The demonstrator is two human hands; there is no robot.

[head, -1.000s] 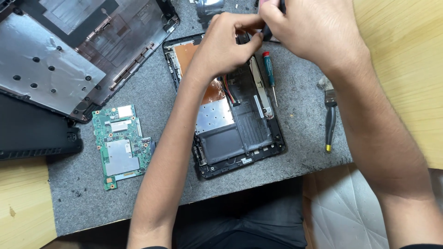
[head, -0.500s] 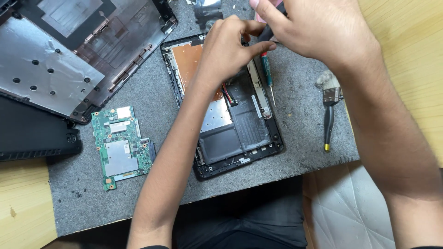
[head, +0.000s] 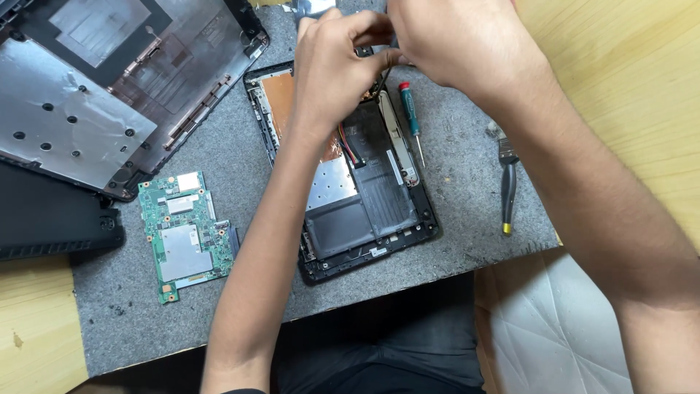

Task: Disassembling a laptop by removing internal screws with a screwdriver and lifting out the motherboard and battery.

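Observation:
An opened black tablet-like device (head: 379,211) lies on a grey mat (head: 240,175), showing a dark battery, a silver shield and red and black wires. My left hand (head: 332,69) and my right hand (head: 456,44) meet over its far right corner. My right hand's fingers close around a thin dark tool (head: 384,75) that points down at the device. My left hand's thumb and forefinger are pinched right beside the tool; what they grip is hidden. A small screwdriver with a red and green handle (head: 410,113) lies loose on the device's right edge.
A green circuit board (head: 186,233) lies left of the device. A large dark back cover with foil (head: 109,87) fills the far left, with a black part (head: 44,219) below it. Black-handled pliers (head: 508,186) lie at the mat's right edge on the wooden table (head: 642,95).
Both hands stay together over the device's far corner and have drifted slightly left. Nothing was picked up or let go.

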